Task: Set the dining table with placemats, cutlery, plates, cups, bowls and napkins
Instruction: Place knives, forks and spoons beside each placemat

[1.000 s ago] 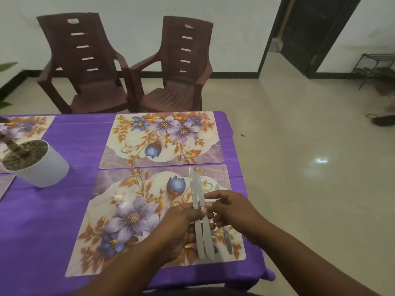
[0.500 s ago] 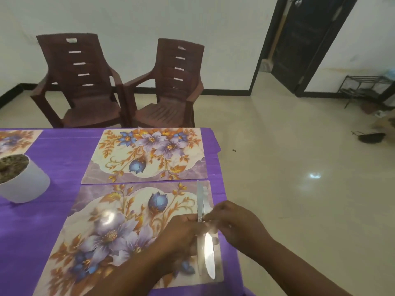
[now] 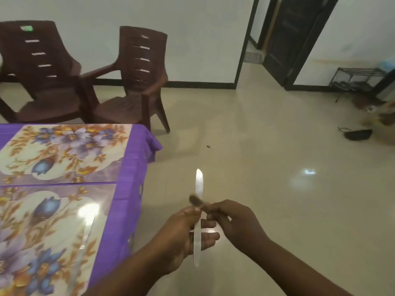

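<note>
Purple tablecloth (image 3: 128, 189), floral blue-and-orange placemats (image 3: 64, 154), silver knife (image 3: 198, 184), dark brown chairs (image 3: 136, 82)

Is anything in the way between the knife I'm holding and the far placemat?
Nothing visible. The knife is held off the table's side, and the far placemat lies bare, apart from its printed flowers.

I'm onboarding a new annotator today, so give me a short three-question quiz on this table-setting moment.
1. True or false: the knife lies flat on the near placemat.
2. Which hand holds the knife's middle: A left hand, B right hand, C neither?
3. Fill in: the knife is over the ____, beside the purple tablecloth.

Key:
1. False; both hands hold it off the table.
2. A; the right hand pinches near the same spot.
3. Floor.
</note>
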